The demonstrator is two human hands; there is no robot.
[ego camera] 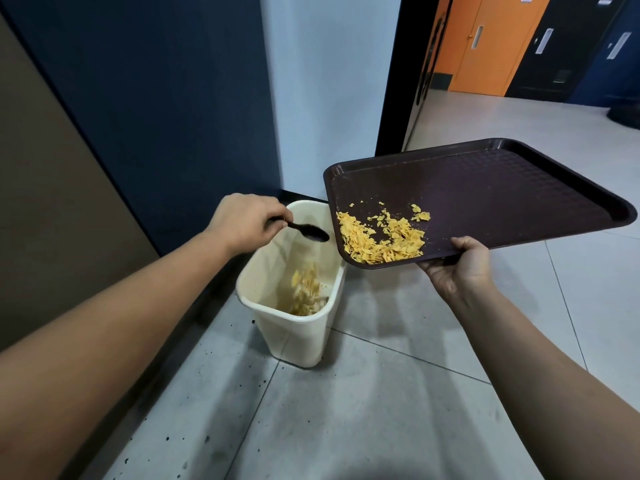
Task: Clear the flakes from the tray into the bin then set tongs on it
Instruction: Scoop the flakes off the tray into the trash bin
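The right hand (457, 268) gripped the near edge of a stiff brown tray (502, 188), tilted over a cream bin (294, 337). Light, brittle flakes (381, 237) were heaped at its low corner. The left hand (242, 220) held a black spoon (308, 232).

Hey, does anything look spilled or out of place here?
Nothing is spilled: the flakes sit heaped in the tilted tray corner over the bin. One oddity: the left hand holds a spoon, not tongs.
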